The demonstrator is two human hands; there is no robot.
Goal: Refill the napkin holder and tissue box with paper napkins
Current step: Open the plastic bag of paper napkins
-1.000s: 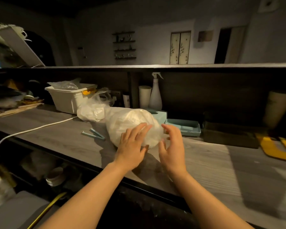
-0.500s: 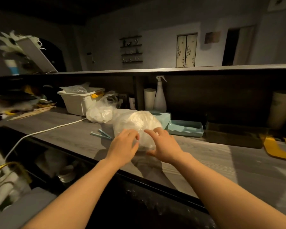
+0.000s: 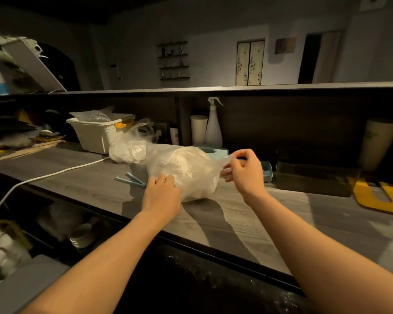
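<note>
The clear plastic bag of napkins (image 3: 186, 172) lies on the grey wooden counter (image 3: 247, 225), in front of the light blue tissue box (image 3: 213, 151). The left hand (image 3: 161, 196) has its fingers curled and grips the bag's left side. The right hand (image 3: 245, 172) pinches the film at the bag's right end and holds it up.
</note>
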